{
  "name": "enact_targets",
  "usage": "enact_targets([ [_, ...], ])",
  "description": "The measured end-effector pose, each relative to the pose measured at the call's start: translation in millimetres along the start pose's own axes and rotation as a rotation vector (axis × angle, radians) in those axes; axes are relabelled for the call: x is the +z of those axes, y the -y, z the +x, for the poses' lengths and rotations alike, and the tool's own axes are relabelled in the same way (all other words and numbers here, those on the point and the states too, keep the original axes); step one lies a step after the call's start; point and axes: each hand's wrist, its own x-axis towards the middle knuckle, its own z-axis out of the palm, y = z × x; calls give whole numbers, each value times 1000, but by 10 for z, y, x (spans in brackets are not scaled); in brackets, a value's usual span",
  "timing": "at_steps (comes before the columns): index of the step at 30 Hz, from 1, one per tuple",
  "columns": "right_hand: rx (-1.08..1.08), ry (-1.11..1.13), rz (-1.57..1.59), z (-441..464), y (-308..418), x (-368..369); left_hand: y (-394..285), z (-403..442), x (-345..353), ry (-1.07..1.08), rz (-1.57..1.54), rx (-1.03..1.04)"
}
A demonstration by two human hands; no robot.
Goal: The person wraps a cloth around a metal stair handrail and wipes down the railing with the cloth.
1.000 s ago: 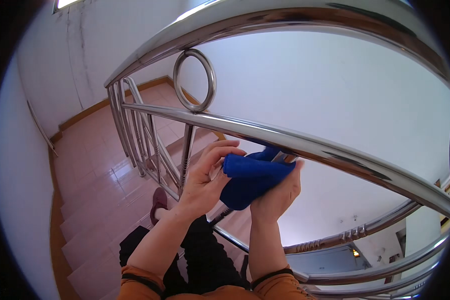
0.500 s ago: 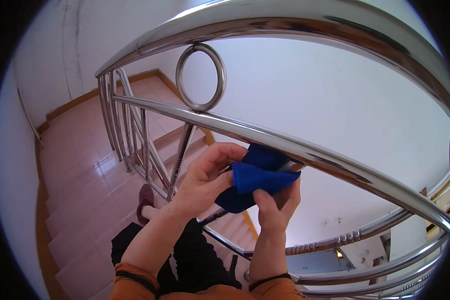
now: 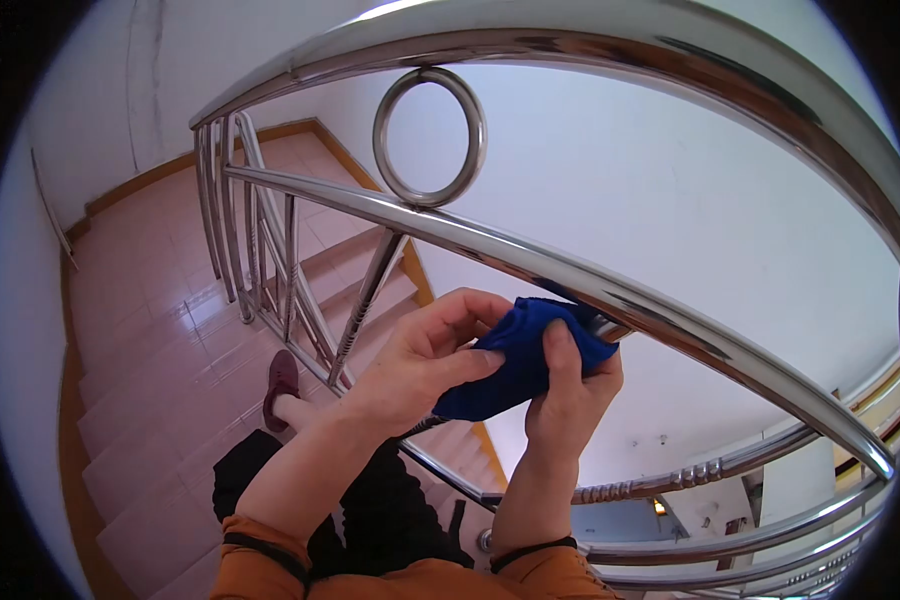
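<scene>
A blue cloth (image 3: 505, 375) is wrapped around a metal baluster just under the middle rail (image 3: 530, 250) of the stair railing. My left hand (image 3: 420, 360) pinches the cloth's left side between thumb and fingers. On the right side, my right hand (image 3: 575, 390) presses its thumb on the front of the cloth, with its other fingers curled behind. Most of the baluster is hidden by the cloth; a short shiny piece shows at the cloth's upper right.
A thick top handrail (image 3: 470, 42) curves overhead, with a metal ring (image 3: 378, 140) below it. Pink tiled stairs (image 3: 160, 430) lie at the left, beside a baluster (image 3: 368, 300). Lower curved rails (image 3: 730, 545) are at the bottom right.
The cloth's loose front flap has been folded around the baluster. My right thumb has moved up onto the cloth, and my left thumb now presses its front. The view has shifted slightly.
</scene>
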Motion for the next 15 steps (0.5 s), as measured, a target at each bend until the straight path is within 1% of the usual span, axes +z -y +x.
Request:
enact_targets([
  [5,37,25,55,19,-5,-29,-27,-7,11,31,33,-24],
  [9,52,2,53,-6,21,-10,-114,-8,124,-29,63,-32],
  [11,39,19,43,-13,0,-14,-76,8,80,-26,90,-155],
  [12,24,38,34,-17,-5,-19,-58,13,87,-25,88,-156],
  [13,24,36,34,-29,-14,-19,-36,14,100,-38,77,-79],
  [14,-31,43,12,-55,-19,-27,-14,8,117,-50,66,-2],
  [15,-85,49,-11,-70,-27,-29,2,5,111,-50,68,-6],
])
